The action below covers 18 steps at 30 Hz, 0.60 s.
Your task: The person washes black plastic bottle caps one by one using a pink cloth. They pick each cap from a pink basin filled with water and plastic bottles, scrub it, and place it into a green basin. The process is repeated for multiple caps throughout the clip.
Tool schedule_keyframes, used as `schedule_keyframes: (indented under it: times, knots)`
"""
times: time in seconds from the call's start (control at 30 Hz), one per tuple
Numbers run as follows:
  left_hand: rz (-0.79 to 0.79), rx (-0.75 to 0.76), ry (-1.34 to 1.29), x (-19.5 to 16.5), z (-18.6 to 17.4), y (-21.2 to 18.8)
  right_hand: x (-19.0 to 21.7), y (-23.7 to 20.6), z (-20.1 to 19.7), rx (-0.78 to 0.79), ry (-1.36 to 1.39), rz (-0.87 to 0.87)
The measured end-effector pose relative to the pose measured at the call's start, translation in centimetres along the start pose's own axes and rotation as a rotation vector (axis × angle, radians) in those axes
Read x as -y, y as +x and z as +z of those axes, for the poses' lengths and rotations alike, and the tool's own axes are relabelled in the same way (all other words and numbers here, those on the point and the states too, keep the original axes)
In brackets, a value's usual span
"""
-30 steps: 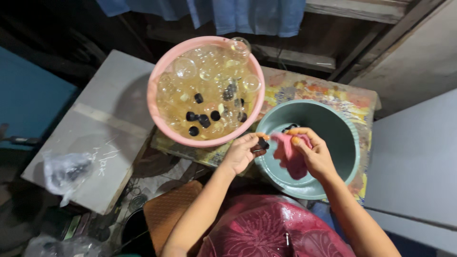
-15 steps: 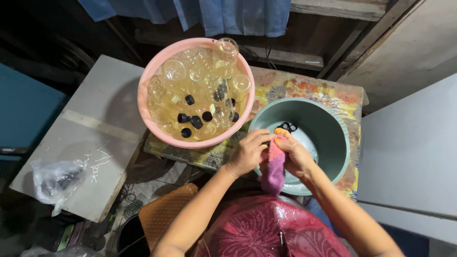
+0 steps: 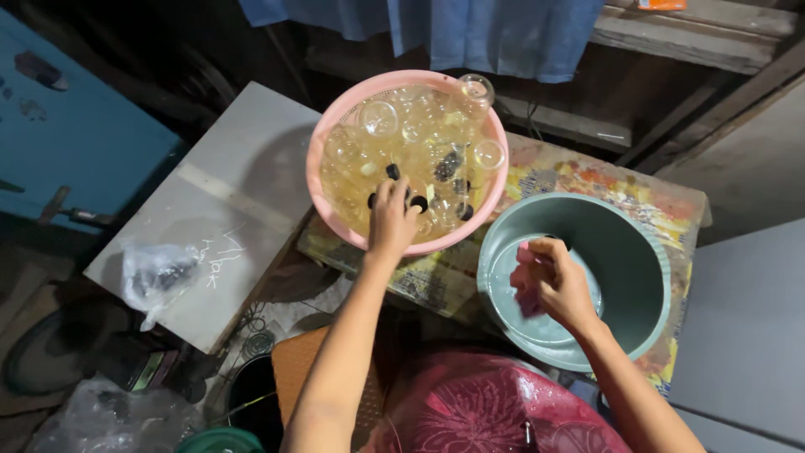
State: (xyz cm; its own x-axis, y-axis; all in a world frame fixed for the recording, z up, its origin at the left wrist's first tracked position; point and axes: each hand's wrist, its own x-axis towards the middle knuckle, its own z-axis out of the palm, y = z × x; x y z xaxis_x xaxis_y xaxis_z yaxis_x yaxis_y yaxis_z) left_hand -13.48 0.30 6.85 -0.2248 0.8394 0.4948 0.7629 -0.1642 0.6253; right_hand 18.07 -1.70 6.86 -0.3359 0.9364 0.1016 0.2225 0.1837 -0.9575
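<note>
Pink basin (image 3: 335, 143) full of clear glass jars (image 3: 379, 118) and small black lids (image 3: 392, 171) in yellowish water. Left hand (image 3: 392, 220) dips in among lids, fingers curled; cannot tell if holding one. Green basin (image 3: 654, 277) holds little water. Right hand (image 3: 555, 285) inside it, closed on pink cloth (image 3: 521, 283), mostly hidden.

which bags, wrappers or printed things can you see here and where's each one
Clear plastic bag: crumpled, dark contents, on the grey board, left.
Printed sheet: flat, yellow, red and green, under both basins.
Clear bag: bottom left, on the floor.
No screens or signs.
</note>
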Motion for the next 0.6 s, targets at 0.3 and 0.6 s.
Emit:
schedule_keyframes:
  times: [0.3,0.6]
  knots:
    - [-0.265,0.28,0.369,6.3,1.0,-3.5,-1.7,-0.5,0.2,0.019,0.052,0.183]
    - [-0.701,0.277,-0.493,11.5,2.7,-3.7,-2.8,-0.2,0.3,0.07,0.017,0.085]
